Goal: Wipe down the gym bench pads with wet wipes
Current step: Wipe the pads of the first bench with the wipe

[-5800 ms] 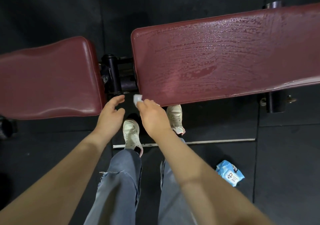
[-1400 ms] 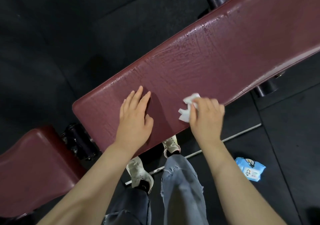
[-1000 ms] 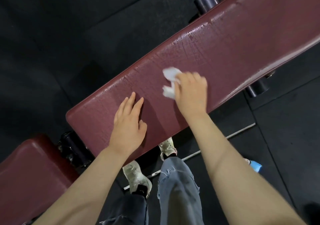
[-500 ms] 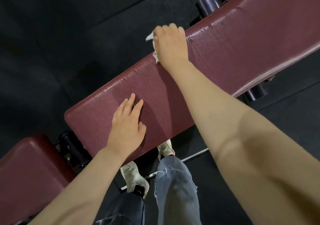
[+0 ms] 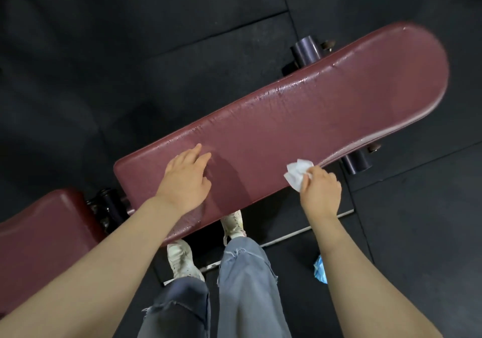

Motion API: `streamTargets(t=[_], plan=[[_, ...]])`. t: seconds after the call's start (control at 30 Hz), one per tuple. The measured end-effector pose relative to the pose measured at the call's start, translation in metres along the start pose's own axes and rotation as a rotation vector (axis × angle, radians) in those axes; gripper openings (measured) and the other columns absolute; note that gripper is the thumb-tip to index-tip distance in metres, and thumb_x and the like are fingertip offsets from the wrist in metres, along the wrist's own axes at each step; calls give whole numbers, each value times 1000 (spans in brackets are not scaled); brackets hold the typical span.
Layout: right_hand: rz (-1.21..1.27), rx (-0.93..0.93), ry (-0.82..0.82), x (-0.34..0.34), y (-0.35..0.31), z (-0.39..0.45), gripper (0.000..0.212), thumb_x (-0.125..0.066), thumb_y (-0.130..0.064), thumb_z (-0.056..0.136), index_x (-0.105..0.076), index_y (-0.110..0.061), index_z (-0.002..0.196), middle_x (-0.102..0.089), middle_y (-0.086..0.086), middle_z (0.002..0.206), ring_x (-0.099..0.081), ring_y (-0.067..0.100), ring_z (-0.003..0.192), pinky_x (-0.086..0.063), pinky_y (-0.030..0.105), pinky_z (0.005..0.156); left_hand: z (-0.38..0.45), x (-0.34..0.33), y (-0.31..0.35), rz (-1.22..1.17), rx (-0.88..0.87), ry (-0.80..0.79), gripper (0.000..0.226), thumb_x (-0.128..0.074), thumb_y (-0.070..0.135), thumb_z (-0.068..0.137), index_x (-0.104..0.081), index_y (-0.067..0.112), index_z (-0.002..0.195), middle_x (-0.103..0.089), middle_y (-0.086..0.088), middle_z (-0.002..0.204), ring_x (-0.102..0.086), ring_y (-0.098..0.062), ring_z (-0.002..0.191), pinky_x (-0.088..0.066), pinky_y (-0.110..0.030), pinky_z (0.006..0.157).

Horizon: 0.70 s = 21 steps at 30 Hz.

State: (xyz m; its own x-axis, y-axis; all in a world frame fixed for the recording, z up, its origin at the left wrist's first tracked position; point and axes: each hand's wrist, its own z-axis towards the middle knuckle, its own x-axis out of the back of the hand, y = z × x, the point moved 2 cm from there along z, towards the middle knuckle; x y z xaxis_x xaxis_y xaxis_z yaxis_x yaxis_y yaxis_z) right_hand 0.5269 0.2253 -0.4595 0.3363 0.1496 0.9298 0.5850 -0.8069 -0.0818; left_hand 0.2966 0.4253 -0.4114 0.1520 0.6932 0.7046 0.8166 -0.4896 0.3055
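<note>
The long dark-red back pad (image 5: pixel 326 118) runs diagonally from lower left to upper right, and its surface glistens wet along the far edge. My left hand (image 5: pixel 185 178) rests flat on the pad near its lower-left end, fingers straight. At the pad's near edge my right hand (image 5: pixel 319 190) grips a crumpled white wet wipe (image 5: pixel 297 173), which lies against the pad's rim. The shorter seat pad (image 5: pixel 44 236) sits at the lower left, separated from the long pad by a gap.
A black hinge and frame (image 5: pixel 107 207) fill the gap between the pads. Dark cylindrical frame ends (image 5: pixel 307 52) (image 5: pixel 356 161) stick out on both sides of the long pad. A blue wipes pack (image 5: pixel 320 270) lies on the black rubber floor beside my right forearm. My feet stand under the near edge.
My right hand has pulled the wipe back from the far edge of the long pad to its near edge. The left hand stays planted on the pad. The view has shifted right.
</note>
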Motion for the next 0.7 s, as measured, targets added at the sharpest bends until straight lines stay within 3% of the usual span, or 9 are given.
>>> streamTargets(t=[0.23,0.33,0.47,0.57,0.7], plan=[[368,116,5,104,-46,5,16,-52,-18,95,-61,-9,103,-66,9,100,-57,28,95,-48,42,81,-57,56,21,-82,-2,44,63,-49,22,95,-30,23,155,-17,-3,165,-15,-23,151,-11,-41,123],[556,279,-82,157,-86,-5,9,-53,-24,93,-57,-23,100,-62,-6,100,-57,14,93,-46,31,75,-88,82,26,-173,12,62,60,-51,24,96,-33,25,153,-21,0,164,-17,-21,151,-13,-41,122],[661,550,-212,225,-148,-40,13,-56,-32,88,-52,-44,89,-60,-25,97,-56,-8,92,-40,9,68,-132,122,26,-419,22,199,53,-55,25,97,-41,24,149,-30,2,160,-25,-19,147,-19,-33,119],[720,691,-296,266,-192,-77,19,-57,-34,86,-50,-50,94,-59,-29,103,-56,-7,100,-40,11,73,-170,152,18,-659,60,289,56,-56,29,98,-38,31,150,-32,12,158,-27,-10,145,-22,-26,115],[799,854,-414,304,-242,-128,26,-64,-28,84,-52,-44,100,-59,-26,103,-58,-3,96,-43,7,74,-228,181,5,-985,40,379,63,-63,43,85,-42,39,145,-44,23,147,-36,5,138,-30,-29,116]])
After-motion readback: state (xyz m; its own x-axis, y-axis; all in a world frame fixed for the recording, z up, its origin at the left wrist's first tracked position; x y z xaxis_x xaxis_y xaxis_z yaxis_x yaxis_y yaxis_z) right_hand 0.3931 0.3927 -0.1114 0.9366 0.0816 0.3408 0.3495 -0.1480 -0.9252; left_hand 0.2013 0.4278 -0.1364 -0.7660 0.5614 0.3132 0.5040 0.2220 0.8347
